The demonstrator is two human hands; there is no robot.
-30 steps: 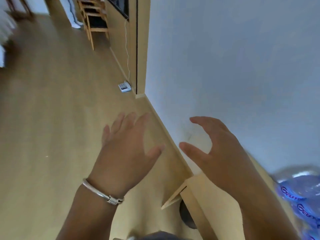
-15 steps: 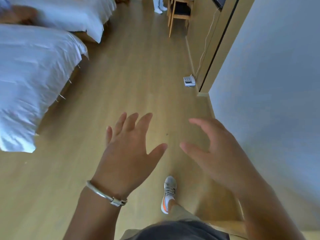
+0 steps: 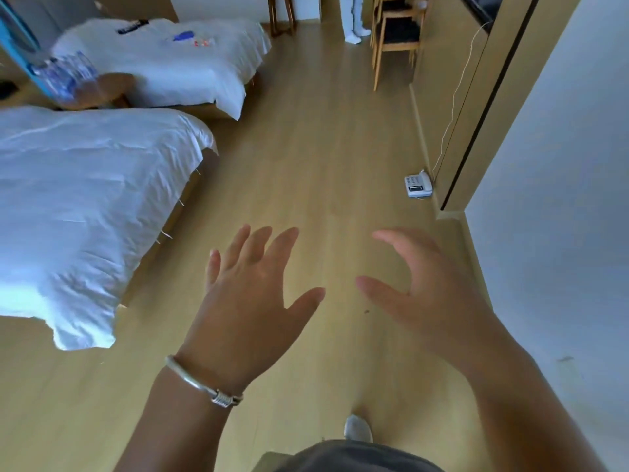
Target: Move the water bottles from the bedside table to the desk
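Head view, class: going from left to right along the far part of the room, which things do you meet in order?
Water bottles on the bedside table → far bed → wooden chair → telephone on the floor by the wall.

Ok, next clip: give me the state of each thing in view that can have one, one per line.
left hand: open, fingers spread, holding nothing
right hand: open, fingers loosely curved, holding nothing
water bottles: standing on the bedside table, blurred, count unclear
bedside table: between the two beds, bottles on it
near bed: made, white cover
far bed: made, small items on top
telephone: on the floor, corded
chair: upright by the wall
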